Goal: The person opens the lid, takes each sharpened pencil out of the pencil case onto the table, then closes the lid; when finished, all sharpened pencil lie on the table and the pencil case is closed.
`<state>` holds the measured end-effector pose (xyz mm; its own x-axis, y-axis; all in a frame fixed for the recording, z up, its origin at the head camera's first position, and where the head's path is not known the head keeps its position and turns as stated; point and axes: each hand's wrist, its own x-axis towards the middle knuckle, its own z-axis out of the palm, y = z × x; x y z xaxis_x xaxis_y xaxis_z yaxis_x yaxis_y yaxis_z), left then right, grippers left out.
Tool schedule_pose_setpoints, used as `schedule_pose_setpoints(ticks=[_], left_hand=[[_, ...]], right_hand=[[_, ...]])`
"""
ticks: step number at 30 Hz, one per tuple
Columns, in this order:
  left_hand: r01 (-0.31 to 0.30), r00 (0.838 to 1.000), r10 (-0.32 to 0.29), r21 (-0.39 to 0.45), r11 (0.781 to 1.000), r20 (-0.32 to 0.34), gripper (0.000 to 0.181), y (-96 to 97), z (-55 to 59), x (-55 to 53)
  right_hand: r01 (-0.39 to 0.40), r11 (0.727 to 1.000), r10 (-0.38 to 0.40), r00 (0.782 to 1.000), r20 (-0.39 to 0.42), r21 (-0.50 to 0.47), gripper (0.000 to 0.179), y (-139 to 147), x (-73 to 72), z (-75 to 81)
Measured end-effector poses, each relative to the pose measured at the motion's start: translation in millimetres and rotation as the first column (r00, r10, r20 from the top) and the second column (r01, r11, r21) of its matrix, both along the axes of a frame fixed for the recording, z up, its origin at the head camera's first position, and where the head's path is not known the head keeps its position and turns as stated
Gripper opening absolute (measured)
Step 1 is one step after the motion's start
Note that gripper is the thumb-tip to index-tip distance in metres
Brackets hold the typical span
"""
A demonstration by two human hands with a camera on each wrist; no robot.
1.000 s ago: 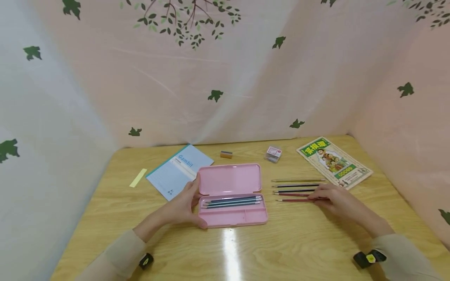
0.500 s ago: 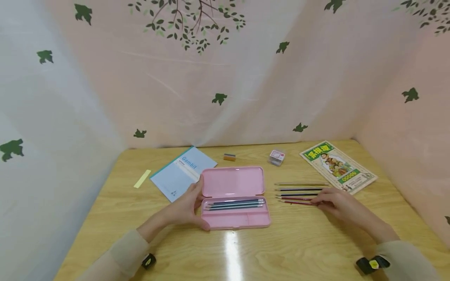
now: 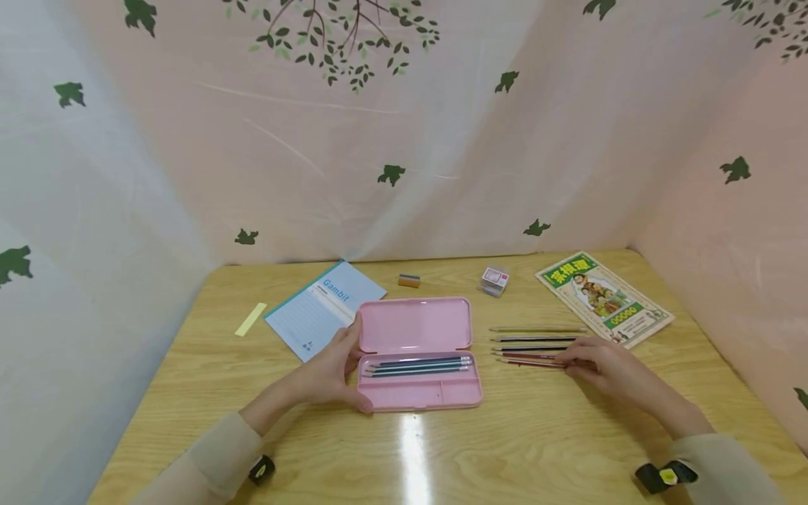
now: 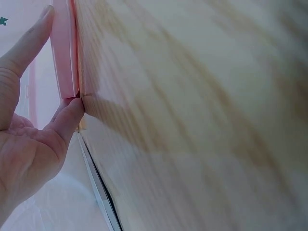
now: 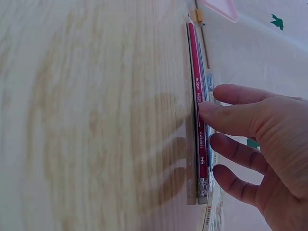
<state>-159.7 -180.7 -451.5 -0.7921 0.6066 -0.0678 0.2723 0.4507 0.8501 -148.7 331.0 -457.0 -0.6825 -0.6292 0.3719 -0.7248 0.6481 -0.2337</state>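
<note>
An open pink pencil case (image 3: 415, 326) stands on the table, with several dark green pencils (image 3: 419, 366) in its rear compartment. My left hand (image 3: 325, 372) holds the case by its left end, thumb at the front corner, fingers round the back. Right of the case, several pencils lie in a row, points to the left. Over the row's near side, my right hand (image 3: 602, 368) pinches a red pencil (image 5: 199, 82). The right wrist view shows the thumb on its barrel; the other fingers are behind it. A second red pencil lies close by, partly hidden by the hand.
A blue notebook (image 3: 322, 308) lies behind the left hand, with a yellow strip (image 3: 250, 319) to its left. Behind the case are an orange-sided block (image 3: 409, 280) and a small clear box (image 3: 494, 280). An illustrated booklet (image 3: 602, 298) lies at the back right.
The nearest red pencil now lies closer to the other red one, and the right hand stays over it. The left hand keeps its place on the case. The head view shifts slightly.
</note>
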Motion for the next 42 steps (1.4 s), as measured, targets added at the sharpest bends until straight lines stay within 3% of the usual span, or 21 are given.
schedule_pose_setpoints(ticks=[4,11,16,20,25,35,42], left_hand=[[-0.002,1.000,0.002,0.000,1.000,0.006,0.152,0.1,0.5,0.7],[-0.009,1.000,0.009,-0.009,1.000,0.004,0.152,0.1,0.6,1.3],[-0.004,1.000,0.004,0.007,1.000,0.015,0.152,0.7,0.1,1.4],[-0.005,1.000,0.005,0.015,1.000,0.017,0.152,0.1,-1.5,1.1],[-0.006,1.000,0.005,0.024,1.000,0.029,0.151,-0.7,-3.3,0.4],[-0.004,1.000,0.004,0.019,1.000,0.019,0.151,0.1,-0.7,-0.9],[0.006,1.000,-0.006,0.020,1.000,0.004,0.153,0.2,-0.9,-1.5]], right_hand=[[0.006,1.000,-0.006,1.000,0.003,0.000,0.038,-5,0.8,3.6],[-0.010,0.999,0.008,0.998,-0.062,-0.035,0.048,-27,1.2,18.5],[-0.014,0.998,0.013,1.000,-0.008,-0.057,0.052,-56,2.6,35.5],[-0.062,0.996,0.065,0.997,0.042,-0.063,0.049,-83,1.0,42.4],[-0.129,0.989,0.138,0.983,0.125,-0.078,0.046,-112,-5.1,40.7],[-0.147,0.986,0.163,0.944,0.286,-0.079,0.045,-148,-12.8,29.4],[-0.197,0.976,0.215,0.934,0.284,-0.091,0.045,-165,-15.0,25.1]])
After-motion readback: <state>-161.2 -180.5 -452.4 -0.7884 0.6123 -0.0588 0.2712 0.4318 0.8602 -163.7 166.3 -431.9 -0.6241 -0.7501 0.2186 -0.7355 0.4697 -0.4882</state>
